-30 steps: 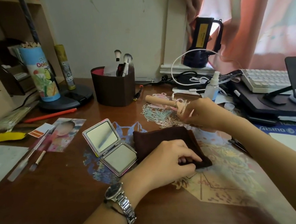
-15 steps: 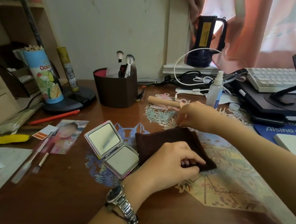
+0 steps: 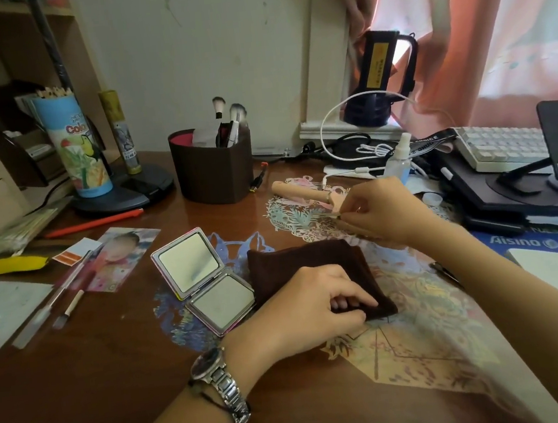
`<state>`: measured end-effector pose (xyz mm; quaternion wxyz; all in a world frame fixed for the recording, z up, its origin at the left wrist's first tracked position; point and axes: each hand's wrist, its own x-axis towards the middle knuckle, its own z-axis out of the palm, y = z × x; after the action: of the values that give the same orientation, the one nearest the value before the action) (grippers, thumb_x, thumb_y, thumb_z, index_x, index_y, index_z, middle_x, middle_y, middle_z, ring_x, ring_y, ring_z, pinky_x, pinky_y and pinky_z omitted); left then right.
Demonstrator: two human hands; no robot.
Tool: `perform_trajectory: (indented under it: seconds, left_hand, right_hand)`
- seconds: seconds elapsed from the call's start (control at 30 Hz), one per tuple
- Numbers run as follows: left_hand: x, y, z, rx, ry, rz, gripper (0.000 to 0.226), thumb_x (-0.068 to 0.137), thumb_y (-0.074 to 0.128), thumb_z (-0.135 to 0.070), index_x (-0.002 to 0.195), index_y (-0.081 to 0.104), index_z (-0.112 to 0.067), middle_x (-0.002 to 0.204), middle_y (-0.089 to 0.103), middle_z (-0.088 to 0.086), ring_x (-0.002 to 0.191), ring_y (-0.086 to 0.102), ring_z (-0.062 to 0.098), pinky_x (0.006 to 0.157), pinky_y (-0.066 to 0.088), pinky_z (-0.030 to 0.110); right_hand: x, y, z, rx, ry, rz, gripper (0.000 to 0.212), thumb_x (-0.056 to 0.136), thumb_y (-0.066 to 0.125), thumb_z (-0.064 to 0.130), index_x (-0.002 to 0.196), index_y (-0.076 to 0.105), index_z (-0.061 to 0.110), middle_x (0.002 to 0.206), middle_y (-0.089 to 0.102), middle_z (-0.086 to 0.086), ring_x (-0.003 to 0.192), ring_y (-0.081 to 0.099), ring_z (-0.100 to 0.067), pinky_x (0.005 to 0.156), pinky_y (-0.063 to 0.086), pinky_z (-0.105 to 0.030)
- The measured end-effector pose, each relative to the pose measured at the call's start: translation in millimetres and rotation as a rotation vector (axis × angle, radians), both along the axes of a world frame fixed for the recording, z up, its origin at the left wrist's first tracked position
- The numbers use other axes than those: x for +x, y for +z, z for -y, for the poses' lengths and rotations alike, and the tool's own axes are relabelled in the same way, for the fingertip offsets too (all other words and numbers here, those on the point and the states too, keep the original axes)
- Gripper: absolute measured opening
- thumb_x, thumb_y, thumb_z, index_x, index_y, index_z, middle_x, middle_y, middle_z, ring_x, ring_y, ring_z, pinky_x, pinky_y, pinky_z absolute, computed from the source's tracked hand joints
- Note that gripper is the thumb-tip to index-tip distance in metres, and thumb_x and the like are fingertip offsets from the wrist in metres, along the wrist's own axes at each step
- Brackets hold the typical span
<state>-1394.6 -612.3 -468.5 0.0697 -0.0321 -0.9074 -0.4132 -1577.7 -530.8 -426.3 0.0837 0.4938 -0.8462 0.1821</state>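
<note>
The brown cloth [image 3: 296, 261] lies folded on the tabletop [image 3: 97, 361], in the middle of the scene and just to the right of the open compact mirror [image 3: 205, 281], which it seems to touch at its left edge. The left hand [image 3: 315, 307] is curled over the near right corner of the cloth, and thumb and fingers pinch this corner from both sides. The right hand [image 3: 381, 211] is beyond the far right corner of the cloth. Its fingertips are pressed together on a thin pale thing [image 3: 327, 213] that points to the left, near the wooden stick [image 3: 299, 190].

I judge that the step in hand is a preparation: one hand secures the cloth by its corner, and the other has taken a small tool or piece from the far side. The next move probably brings the two together. For this the right hand must come nearer without losing such a thin object, while the left hand either lifts the corner or opens the fold. A pinch on one corner only may let the rest of the cloth slide or unfold.

Some things are hard to make out. What the thin pale thing is I cannot tell, because it is small and the fingers cover its right end. The left hand hides the cloth under it, so whether something lies inside the fold is not visible. The far right corner of the cloth is partly behind the right hand.
</note>
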Motion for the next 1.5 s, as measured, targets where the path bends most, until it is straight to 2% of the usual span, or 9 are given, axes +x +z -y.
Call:
perform_trajectory:
  seconds: [0.1,0.23,0.37,0.5,0.57,0.93,1.17,1.37,1.5]
  left_hand:
    - [0,0,0,0.000,0.006,-0.006,0.024,0.087,0.066,-0.019,0.110,0.072,-0.026,0.090,0.056,-0.016,0.083,0.057,0.002,0.073,0.047,0.012]
    - [0,1,-1,-0.017,0.013,-0.017,0.024,0.087,0.066,-0.017,0.108,0.072,-0.027,0.090,0.057,-0.015,0.082,0.058,0.002,0.073,0.047,0.012]
    - [0,2,-1,-0.023,0.026,-0.022,0.023,0.088,0.066,-0.016,0.106,0.072,-0.028,0.092,0.059,-0.011,0.082,0.059,0.004,0.074,0.049,0.016]
    - [0,2,-2,-0.026,0.039,-0.034,0.023,0.087,0.067,-0.016,0.104,0.072,-0.030,0.093,0.061,-0.009,0.082,0.060,0.006,0.073,0.049,0.016]
    - [0,2,-3,-0.019,0.047,-0.037,0.023,0.087,0.067,-0.015,0.104,0.072,-0.029,0.092,0.061,-0.009,0.082,0.060,0.007,0.071,0.047,0.013]
    - [1,4,-3,-0.004,0.055,-0.043,0.023,0.086,0.068,-0.013,0.105,0.074,-0.024,0.088,0.061,-0.012,0.079,0.059,0.002,0.070,0.045,0.011]
    - [2,3,-3,-0.008,0.050,-0.060,0.024,0.086,0.069,-0.012,0.105,0.074,-0.025,0.089,0.061,-0.011,0.080,0.060,0.005,0.071,0.047,0.013]
    - [2,3,-3,-0.034,0.040,-0.046,0.025,0.084,0.070,-0.013,0.105,0.074,-0.028,0.091,0.063,-0.013,0.084,0.062,0.006,0.074,0.050,0.015]
    - [2,1,-2,-0.059,0.040,-0.040,0.025,0.084,0.071,-0.017,0.104,0.074,-0.031,0.091,0.063,-0.013,0.086,0.062,0.008,0.075,0.051,0.018]
  right_hand:
    - [2,7,-25,-0.049,-0.020,0.047,0.005,0.082,0.070,0.018,0.084,0.072,0.014,0.072,0.062,0.010,0.067,0.059,-0.007,0.064,0.045,-0.017]
    - [8,13,-71,-0.097,-0.074,0.292,0.000,0.081,0.072,0.016,0.081,0.072,0.016,0.069,0.068,0.012,0.056,0.063,0.004,0.056,0.046,-0.008]
    - [13,12,-114,-0.045,-0.097,0.513,0.003,0.079,0.073,0.014,0.080,0.071,0.012,0.073,0.074,-0.001,0.065,0.071,-0.010,0.065,0.057,-0.020]
    - [20,7,-141,0.116,-0.044,0.697,0.001,0.080,0.071,0.008,0.081,0.071,0.008,0.079,0.074,-0.003,0.072,0.073,-0.017,0.067,0.057,-0.022]
    - [25,2,-146,0.129,-0.006,0.741,0.002,0.080,0.071,0.006,0.081,0.072,0.008,0.079,0.074,-0.007,0.074,0.073,-0.019,0.068,0.056,-0.020]
    - [31,-9,-134,0.065,0.066,0.591,0.009,0.077,0.075,0.011,0.080,0.074,0.019,0.077,0.074,0.003,0.073,0.070,-0.010,0.072,0.053,-0.015]
    - [35,-16,-115,0.018,0.117,0.537,0.007,0.078,0.075,0.014,0.080,0.073,0.021,0.081,0.073,0.011,0.076,0.068,-0.003,0.076,0.055,-0.020]
    - [34,-26,-117,0.013,0.121,0.519,0.014,0.075,0.078,0.022,0.085,0.070,0.028,0.083,0.067,0.017,0.074,0.061,0.002,0.066,0.048,-0.011]
    - [31,-31,-121,0.049,0.127,0.417,0.014,0.076,0.075,0.031,0.090,0.071,0.030,0.086,0.062,0.014,0.079,0.056,-0.001,0.068,0.046,-0.012]
